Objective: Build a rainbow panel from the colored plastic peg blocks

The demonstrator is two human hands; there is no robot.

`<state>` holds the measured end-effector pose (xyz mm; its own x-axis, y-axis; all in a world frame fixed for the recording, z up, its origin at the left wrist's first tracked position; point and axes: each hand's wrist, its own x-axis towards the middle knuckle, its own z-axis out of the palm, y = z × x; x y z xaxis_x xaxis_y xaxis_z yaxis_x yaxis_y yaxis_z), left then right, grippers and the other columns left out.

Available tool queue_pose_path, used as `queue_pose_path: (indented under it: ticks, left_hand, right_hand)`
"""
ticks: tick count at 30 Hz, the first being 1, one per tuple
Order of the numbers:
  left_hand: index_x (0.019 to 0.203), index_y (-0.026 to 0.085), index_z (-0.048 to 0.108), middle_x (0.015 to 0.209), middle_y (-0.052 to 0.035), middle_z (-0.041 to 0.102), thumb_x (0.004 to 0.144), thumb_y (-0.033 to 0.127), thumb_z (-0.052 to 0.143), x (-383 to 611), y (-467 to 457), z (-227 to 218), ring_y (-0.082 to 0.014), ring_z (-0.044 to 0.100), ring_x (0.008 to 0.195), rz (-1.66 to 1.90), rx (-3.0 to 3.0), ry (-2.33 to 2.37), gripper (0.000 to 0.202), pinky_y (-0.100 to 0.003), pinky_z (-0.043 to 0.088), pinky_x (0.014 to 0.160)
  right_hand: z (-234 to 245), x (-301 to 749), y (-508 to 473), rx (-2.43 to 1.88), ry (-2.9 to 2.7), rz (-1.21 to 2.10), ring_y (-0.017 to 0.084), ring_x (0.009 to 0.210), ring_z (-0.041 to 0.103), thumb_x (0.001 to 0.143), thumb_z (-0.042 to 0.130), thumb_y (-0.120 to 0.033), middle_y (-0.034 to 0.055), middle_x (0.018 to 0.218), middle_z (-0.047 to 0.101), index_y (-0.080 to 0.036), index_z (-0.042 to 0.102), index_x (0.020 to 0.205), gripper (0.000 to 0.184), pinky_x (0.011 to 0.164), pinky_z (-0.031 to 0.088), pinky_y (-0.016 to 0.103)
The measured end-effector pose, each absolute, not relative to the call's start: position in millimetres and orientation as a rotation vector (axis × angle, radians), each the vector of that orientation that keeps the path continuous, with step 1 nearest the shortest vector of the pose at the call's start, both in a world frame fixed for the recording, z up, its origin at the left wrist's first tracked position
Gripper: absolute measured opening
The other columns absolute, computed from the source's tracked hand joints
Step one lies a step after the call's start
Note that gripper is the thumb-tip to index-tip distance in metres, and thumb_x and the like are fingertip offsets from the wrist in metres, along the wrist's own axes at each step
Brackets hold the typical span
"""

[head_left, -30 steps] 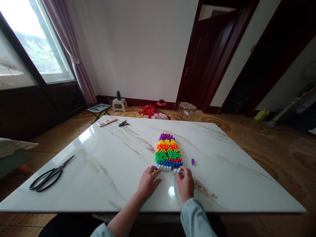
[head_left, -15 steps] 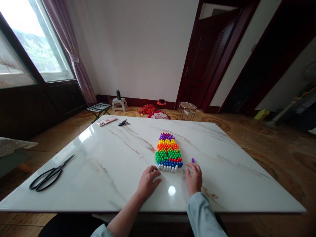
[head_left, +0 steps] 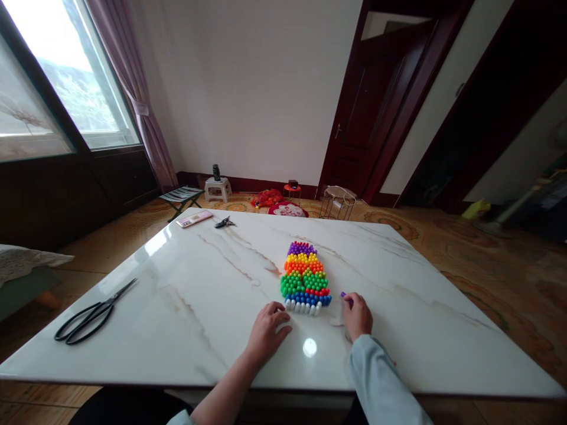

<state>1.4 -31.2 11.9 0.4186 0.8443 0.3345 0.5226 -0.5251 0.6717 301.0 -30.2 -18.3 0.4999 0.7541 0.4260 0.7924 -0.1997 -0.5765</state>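
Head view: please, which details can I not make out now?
- Purple piece, head view: partly hidden by the right hand; the grip is unclear.
- Left hand, head view: its back hides the palm.
- Keys, head view: too small to count.
- Left sleeve, head view: cut off by bottom edge.

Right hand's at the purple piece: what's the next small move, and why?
Probably firm up the pinch on the purple piece: the right hand has its fingertips there, but how secure the grip is can't be told. The piece sits apart from the bead block, and the left hand is clear of it.
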Motion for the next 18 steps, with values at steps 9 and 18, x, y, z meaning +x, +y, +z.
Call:
queue_pose_path:
  ticks: [9,18]
  left_hand:
    - [0.086,0.024,0.068,0.106,-0.006,0.06,0.075,0.02,0.064,4.0,-30.8,10.5,-0.0216,0.059,0.097,0.903,2.163,1.185,0.013,-0.035,0.048,0.088]
    - [0.083,0.024,0.065,0.105,-0.006,0.06,0.072,0.016,0.063,5.2,-30.0,11.3,-0.0215,0.06,0.097,0.894,2.11,1.196,0.013,-0.035,0.048,0.088]
  right_hand:
    - [25.7,317.2,49.2,-1.711,-1.123,0.343,0.019,0.06,0.064,0.069,0.056,-0.044,0.0068,0.072,0.069,-0.015,0.061,0.086,0.034,0.059,0.05,0.029]
    - [47.1,301.8,128.0,-1.87,-1.4,0.18,0.019,0.076,0.063,0.061,0.061,-0.014,0.0056,0.077,0.071,-0.018,0.067,0.067,0.009,0.074,0.046,0.027]
